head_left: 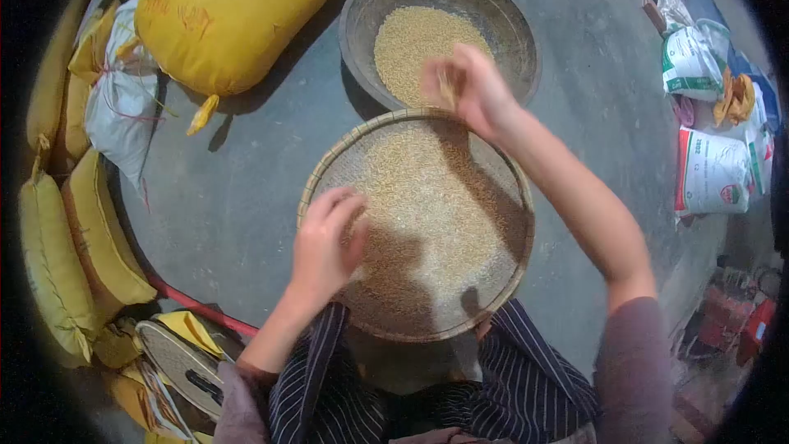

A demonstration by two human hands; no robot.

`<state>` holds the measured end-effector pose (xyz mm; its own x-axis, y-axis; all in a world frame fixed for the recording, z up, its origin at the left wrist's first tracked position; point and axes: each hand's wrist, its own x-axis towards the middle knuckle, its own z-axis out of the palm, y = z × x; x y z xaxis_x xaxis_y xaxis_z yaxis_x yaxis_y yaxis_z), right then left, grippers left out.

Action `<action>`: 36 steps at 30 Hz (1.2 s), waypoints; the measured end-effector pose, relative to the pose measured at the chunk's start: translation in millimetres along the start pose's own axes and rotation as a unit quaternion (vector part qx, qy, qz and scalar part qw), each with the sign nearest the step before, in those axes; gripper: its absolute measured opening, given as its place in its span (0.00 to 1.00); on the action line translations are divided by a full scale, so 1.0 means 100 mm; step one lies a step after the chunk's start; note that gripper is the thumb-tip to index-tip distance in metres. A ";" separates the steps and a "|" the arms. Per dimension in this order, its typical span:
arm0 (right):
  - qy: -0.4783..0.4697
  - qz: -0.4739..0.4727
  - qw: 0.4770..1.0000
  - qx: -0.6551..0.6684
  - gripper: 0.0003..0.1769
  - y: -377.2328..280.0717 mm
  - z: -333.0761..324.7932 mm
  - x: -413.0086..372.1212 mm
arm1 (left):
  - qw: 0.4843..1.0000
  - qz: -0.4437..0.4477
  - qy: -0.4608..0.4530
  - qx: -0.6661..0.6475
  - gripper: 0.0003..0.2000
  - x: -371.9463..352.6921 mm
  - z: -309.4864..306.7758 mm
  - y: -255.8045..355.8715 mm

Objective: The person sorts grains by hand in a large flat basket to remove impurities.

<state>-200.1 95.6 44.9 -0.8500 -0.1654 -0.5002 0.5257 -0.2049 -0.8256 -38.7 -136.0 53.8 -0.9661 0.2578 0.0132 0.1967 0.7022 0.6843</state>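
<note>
A round woven winnowing tray [526, 275] sits before my knees with a spread layer of pale golden grain [436, 214] on it. Over the tray's left side is my left hand [330, 234], its fingers bent and the thumb apart, with nothing visible in it. My right hand [472, 86] is raised above the tray's far rim, blurred by motion, with fingers curled around a little grain. Just beyond, a wide dark basin [514, 41] holds a heap of similar grain [419, 41], partly hidden behind my right hand.
A large full yellow sack [222, 25] lies at upper left. More yellow sacks [53, 255] and a white sack [123, 107] line the left side, near another woven tray [177, 362]. Printed white bags [711, 168] stand at right on the grey floor [600, 115].
</note>
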 end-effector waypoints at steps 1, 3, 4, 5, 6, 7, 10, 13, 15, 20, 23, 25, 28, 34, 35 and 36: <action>0.071 0.009 0.997 -0.025 0.38 -0.09 0.00 0.17 | 1.000 -0.003 0.002 -0.007 0.15 0.00 0.01 -0.02; 0.145 0.021 0.988 -0.050 0.48 -0.13 -0.07 0.32 | 0.997 -0.025 0.063 0.044 0.16 0.01 0.02 -0.07; 0.116 -0.022 0.993 -0.027 0.51 -0.02 -0.20 0.35 | 0.996 -0.049 0.062 0.032 0.21 0.00 0.03 -0.14; 0.086 -0.065 0.994 -0.002 0.55 0.10 -0.33 0.39 | 0.997 -0.050 0.056 0.033 0.21 0.00 0.03 -0.19; 0.162 -0.047 0.985 -0.046 0.53 0.24 -0.51 0.46 | 0.992 -0.054 0.097 0.066 0.24 0.01 0.04 -0.23; 0.161 -0.044 0.985 -0.044 0.53 0.27 -0.59 0.42 | 0.984 -0.059 0.139 0.098 0.27 0.00 0.05 -0.28; 0.185 -0.095 0.978 -0.032 0.49 0.38 -0.80 0.14 | 0.980 -0.078 0.140 0.119 0.30 -0.07 -0.03 -0.49; 0.199 -0.114 0.973 -0.034 0.47 0.49 -0.98 -0.24 | 0.975 -0.092 0.149 0.140 0.28 -0.09 -0.11 -0.60; 0.215 -0.139 0.967 -0.005 0.44 0.54 -1.00 -0.46 | 0.975 -0.072 0.151 0.145 0.27 -0.11 -0.15 -0.60; 0.269 -0.160 0.949 -0.036 0.37 0.84 -0.84 -0.91 | 0.976 -0.067 0.145 0.146 0.25 -0.14 -0.05 -0.55; 0.301 -0.174 0.934 -0.081 0.31 1.05 -0.82 -0.94 | 0.987 -0.036 0.113 0.111 0.23 -0.16 0.02 -0.48; 0.310 -0.182 0.928 -0.103 0.29 1.13 -0.84 -0.94 | 0.994 -0.098 0.017 -0.053 0.21 -0.24 0.14 -0.51; 0.318 -0.197 0.920 -0.114 0.26 1.11 -0.84 -0.92 | 0.997 -0.052 -0.034 -0.035 0.21 -0.35 0.27 -0.56; 0.327 -0.204 0.912 -0.141 0.24 1.14 -0.85 -0.87 | 0.998 -0.042 0.006 -0.050 0.19 -0.30 0.46 -0.54; 0.328 -0.203 0.912 -0.141 0.24 1.15 -0.85 -0.86 | 0.998 -0.042 0.005 -0.051 0.19 -0.28 0.49 -0.55; 0.325 -0.213 0.909 -0.152 0.24 1.17 -0.87 -0.85 | 0.998 -0.033 0.003 -0.052 0.17 -0.27 0.52 -0.56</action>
<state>-68.7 169.4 -32.0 -0.8668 0.4913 -0.0860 0.1949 0.1750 -0.9651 -15.0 -148.1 -22.5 -0.9774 0.2092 -0.0309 0.1141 0.6448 0.7558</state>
